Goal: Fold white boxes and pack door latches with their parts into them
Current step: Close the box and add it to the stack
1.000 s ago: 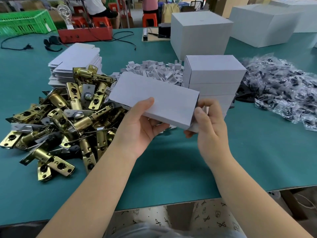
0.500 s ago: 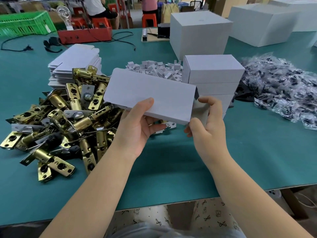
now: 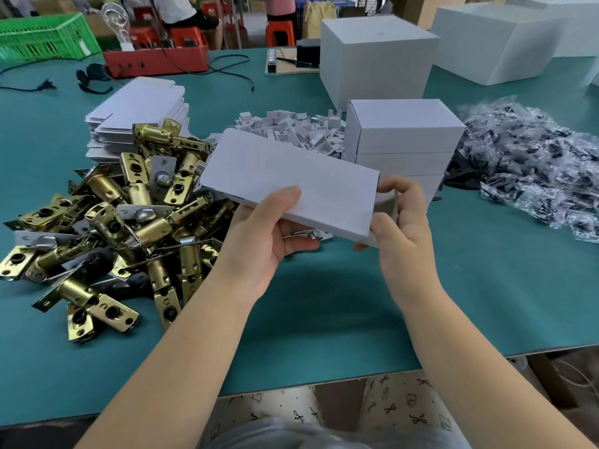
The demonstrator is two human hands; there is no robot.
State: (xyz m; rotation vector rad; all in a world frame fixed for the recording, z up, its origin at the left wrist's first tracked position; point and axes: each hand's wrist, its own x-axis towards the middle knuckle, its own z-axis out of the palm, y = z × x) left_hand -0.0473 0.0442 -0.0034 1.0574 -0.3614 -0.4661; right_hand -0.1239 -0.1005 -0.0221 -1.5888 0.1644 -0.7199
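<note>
A long white box (image 3: 291, 176) is held above the green table, tilted down to the right. My left hand (image 3: 265, 234) grips it from below, thumb on its top face. My right hand (image 3: 398, 218) pinches the flap at the box's right end, where a dark gap shows. A heap of brass door latches (image 3: 107, 228) lies to the left. Flat unfolded white boxes (image 3: 139, 108) are stacked behind the heap. A stack of folded white boxes (image 3: 405, 134) stands just behind my right hand.
Small white plastic parts (image 3: 288, 128) are piled behind the held box. Clear bags of dark parts (image 3: 531, 170) fill the right side. Two large white cartons (image 3: 376, 56) stand at the back, with a red tray (image 3: 155, 59) and a green crate (image 3: 42, 37) far left.
The box has lifted slightly and shifted left. My right fingers have moved up to the flap at its open right end.
</note>
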